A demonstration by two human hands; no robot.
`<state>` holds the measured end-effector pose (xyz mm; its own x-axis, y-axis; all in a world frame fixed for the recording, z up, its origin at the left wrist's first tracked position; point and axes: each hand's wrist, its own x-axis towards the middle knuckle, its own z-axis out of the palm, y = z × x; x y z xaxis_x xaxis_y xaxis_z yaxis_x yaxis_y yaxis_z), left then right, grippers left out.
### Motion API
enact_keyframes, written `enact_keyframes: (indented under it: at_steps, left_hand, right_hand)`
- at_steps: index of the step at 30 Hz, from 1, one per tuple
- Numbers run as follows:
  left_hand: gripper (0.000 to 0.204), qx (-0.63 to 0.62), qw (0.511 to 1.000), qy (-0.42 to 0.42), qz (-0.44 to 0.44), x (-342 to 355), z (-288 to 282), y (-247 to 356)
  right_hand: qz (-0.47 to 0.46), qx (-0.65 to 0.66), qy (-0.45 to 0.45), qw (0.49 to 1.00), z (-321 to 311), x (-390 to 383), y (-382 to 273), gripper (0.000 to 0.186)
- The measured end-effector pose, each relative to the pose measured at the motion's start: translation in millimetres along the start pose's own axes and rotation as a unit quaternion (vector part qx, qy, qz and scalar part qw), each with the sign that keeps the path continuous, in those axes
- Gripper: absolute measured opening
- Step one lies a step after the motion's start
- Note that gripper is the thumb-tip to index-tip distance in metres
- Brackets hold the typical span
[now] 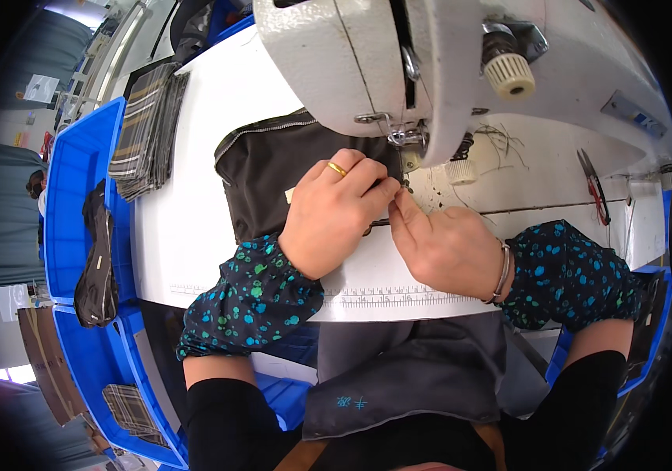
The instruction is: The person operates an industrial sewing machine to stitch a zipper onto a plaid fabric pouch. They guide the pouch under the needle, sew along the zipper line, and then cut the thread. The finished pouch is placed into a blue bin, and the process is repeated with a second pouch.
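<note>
From the head camera, a dark brown fabric piece with a zipper along its far edge lies flat on the white table, under and beyond the left hand. That hand rests knuckles up, fingers curled, pinching the fabric's edge. The right hand meets it fingertip to fingertip, also pinching, just below the sewing machine needle.

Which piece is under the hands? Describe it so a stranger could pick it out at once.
Start at the white sewing machine on the white table. Below its needle lies the dark fabric piece, with the left hand pressing on it and the right hand pinching beside it. Unlike the plaid stack, it is plain with a silver zipper edge.
</note>
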<state>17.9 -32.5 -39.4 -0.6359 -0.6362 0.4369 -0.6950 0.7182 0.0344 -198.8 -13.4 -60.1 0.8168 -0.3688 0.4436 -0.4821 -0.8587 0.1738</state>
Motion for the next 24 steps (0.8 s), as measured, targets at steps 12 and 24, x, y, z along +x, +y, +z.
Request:
enact_keyframes:
  at_steps: [12, 24]
  left_hand:
    - [0.034, -0.013, 1.000, 0.002, 0.015, 0.6, 3.5, 3.9]
    - [0.032, 0.005, 1.000, -0.009, 0.018, 5.3, 2.9, -3.1]
  right_hand:
    - [-0.023, -0.017, 0.018, 0.999, 3.7, -4.5, -3.8, 0.037]
    - [-0.028, -0.004, 0.017, 0.999, 2.8, -2.4, -2.7, 0.037]
